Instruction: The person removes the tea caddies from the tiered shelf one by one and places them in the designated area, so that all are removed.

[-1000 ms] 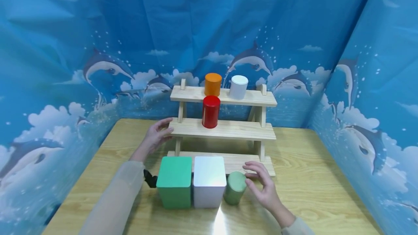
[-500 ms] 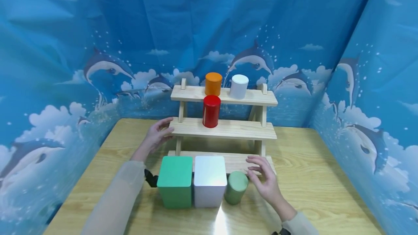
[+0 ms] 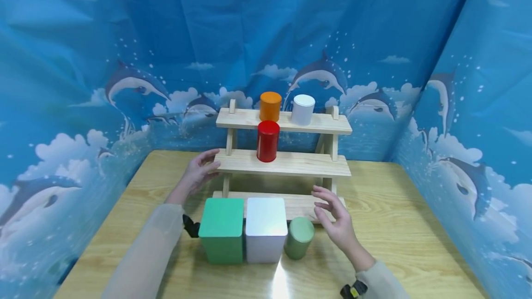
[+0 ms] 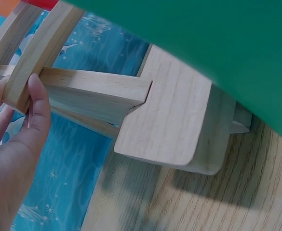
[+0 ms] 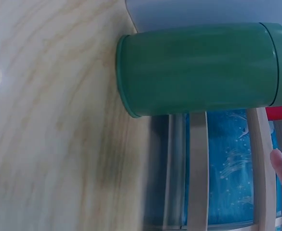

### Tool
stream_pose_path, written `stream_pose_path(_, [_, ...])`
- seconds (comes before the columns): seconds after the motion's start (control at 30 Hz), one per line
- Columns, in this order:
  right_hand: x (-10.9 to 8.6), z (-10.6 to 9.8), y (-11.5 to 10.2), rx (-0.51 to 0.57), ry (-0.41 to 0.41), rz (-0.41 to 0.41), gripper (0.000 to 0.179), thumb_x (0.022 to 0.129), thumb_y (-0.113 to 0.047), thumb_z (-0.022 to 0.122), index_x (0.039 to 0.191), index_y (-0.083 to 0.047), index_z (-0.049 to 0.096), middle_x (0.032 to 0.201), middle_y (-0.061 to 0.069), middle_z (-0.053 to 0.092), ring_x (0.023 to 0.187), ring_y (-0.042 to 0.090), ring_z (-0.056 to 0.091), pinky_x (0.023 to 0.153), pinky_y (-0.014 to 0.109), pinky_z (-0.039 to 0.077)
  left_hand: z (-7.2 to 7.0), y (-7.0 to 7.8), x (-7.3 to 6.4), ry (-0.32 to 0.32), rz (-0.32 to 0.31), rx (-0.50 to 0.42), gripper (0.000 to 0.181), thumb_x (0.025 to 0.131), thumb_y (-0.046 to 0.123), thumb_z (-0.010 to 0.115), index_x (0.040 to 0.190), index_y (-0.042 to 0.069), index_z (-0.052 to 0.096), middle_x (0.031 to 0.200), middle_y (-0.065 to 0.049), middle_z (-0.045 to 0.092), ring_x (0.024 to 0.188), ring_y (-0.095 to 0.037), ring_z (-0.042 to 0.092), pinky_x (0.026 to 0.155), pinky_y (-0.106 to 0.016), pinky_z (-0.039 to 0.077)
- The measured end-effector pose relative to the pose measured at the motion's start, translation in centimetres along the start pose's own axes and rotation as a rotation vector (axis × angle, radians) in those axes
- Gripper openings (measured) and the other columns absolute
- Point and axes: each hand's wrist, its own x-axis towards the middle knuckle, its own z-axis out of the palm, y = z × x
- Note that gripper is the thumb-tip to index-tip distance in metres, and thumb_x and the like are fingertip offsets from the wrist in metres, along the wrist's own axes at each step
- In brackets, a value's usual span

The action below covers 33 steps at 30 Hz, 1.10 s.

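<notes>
Two hands at a three-step wooden stand, one pinching a shelf, one free

The left hand (image 3: 198, 170) has its grip on the left end of the middle shelf (image 3: 311, 165) of the wooden stand (image 4: 165, 110), thumb and fingers pinching the board. The right hand (image 3: 337, 223) is near the right end of the bottom shelf (image 3: 299, 203); its grip is released, fingers spread and slightly bent, just beside the green canister (image 3: 299, 240) and apart from it.

That canister stands upright on the worktop (image 3: 399, 225) in front of the stand, at the right end of a row: the green box (image 3: 221, 232) on the left, the white box (image 3: 266, 232) in the middle. A narrow dark gap shows between the boxes.

On the middle shelf, left of centre, stands a red canister (image 3: 268, 142). The top shelf (image 3: 328, 124) carries an orange canister (image 3: 270, 106) and, to its right and apart, a white canister (image 3: 302, 110). A blue dolphin-print backdrop (image 3: 208, 26) rises behind.
</notes>
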Motion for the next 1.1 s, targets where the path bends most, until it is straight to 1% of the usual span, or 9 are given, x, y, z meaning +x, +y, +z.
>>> stream_pose_path(0.17, [0.7,0.0,0.0,-0.005,0.008,0.011,0.035,0.075,0.029,0.05,0.11,0.024,0.047,0.117,0.039,0.046,0.105,0.045,0.049,0.082,0.039,0.051,-0.3,-0.6,0.4,0.013,0.006,-0.027,0.057,0.091,0.012,0.06,0.142,0.008,0.036,0.139,-0.015,0.033,0.114,-0.026,0.046,0.094,-0.043,0.044])
stream_pose_path(0.3, [1.2,0.0,0.1,-0.014,0.02,0.027,0.035,0.076,0.028,0.051,0.111,0.023,0.046,0.117,0.037,0.048,0.104,0.046,0.049,0.083,0.037,0.051,-0.6,-1.4,0.8,0.023,0.027,-0.02,0.058,0.09,0.017,0.063,0.141,0.011,0.038,0.137,-0.013,0.034,0.111,-0.023,0.048,0.094,-0.042,0.045])
stream_pose_path(0.47, [1.5,0.1,0.2,-0.018,0.031,0.055,0.036,0.077,0.027,0.051,0.112,0.022,0.047,0.115,0.038,0.047,0.102,0.046,0.05,0.084,0.032,0.05,-0.6,-1.7,1.0,0.032,0.04,-0.039,0.057,0.089,0.016,0.063,0.14,0.009,0.039,0.135,-0.012,0.036,0.11,-0.023,0.049,0.095,-0.045,0.043])
stream_pose_path(0.53, [1.6,0.0,0.5,-0.01,0.033,0.065,0.036,0.077,0.027,0.051,0.113,0.021,0.047,0.115,0.038,0.047,0.103,0.042,0.052,0.085,0.03,0.05,-0.5,-1.7,1.0,0.041,0.032,-0.047,0.056,0.089,0.015,0.063,0.14,0.009,0.04,0.133,-0.012,0.037,0.108,-0.022,0.051,0.094,-0.044,0.044])
stream_pose_path(0.63, [1.5,-0.1,1.3,0.003,0.036,0.075,0.037,0.079,0.025,0.052,0.115,0.018,0.048,0.117,0.032,0.05,0.104,0.038,0.054,0.085,0.028,0.049,-0.3,-1.5,1.1,0.061,0.011,-0.044,0.055,0.089,0.013,0.063,0.139,0.009,0.041,0.131,-0.012,0.039,0.106,-0.021,0.052,0.09,-0.038,0.048])
stream_pose_path(0.77, [1.4,-0.3,2.0,-0.007,0.037,0.08,0.038,0.082,0.021,0.052,0.119,0.014,0.048,0.121,0.022,0.052,0.103,0.038,0.054,0.084,0.027,0.05,-0.4,-1.4,1.2,0.068,-0.022,-0.027,0.055,0.089,0.014,0.064,0.139,0.011,0.042,0.135,-0.012,0.039,0.112,-0.024,0.049,0.087,-0.032,0.05])
stream_pose_path(0.87, [1.4,-0.4,2.6,-0.013,0.031,0.086,0.039,0.083,0.019,0.052,0.121,0.012,0.048,0.122,0.02,0.052,0.105,0.035,0.055,0.084,0.028,0.05,-0.5,-1.3,1.3,0.067,-0.031,-0.013,0.055,0.088,0.016,0.065,0.138,0.012,0.043,0.137,-0.01,0.04,0.116,-0.025,0.047,0.088,-0.032,0.049])
stream_pose_path(0.93, [1.5,-0.5,3.0,-0.004,0.023,0.086,0.039,0.083,0.019,0.053,0.121,0.011,0.049,0.122,0.022,0.052,0.107,0.029,0.056,0.085,0.029,0.049,-0.6,-1.2,1.3,0.074,-0.031,-0.007,0.054,0.087,0.016,0.066,0.137,0.013,0.045,0.136,-0.009,0.041,0.117,-0.024,0.047,0.089,-0.032,0.048])
stream_pose_path(1.1, [2.6,-0.5,2.6,0.02,0.009,0.096,0.039,0.081,0.024,0.05,0.119,0.017,0.046,0.119,0.035,0.048,0.107,0.025,0.056,0.085,0.028,0.049,-0.8,-1.1,1.3,0.078,-0.035,0.004,0.054,0.087,0.018,0.066,0.137,0.012,0.045,0.136,-0.009,0.04,0.119,-0.023,0.044,0.095,-0.036,0.044])
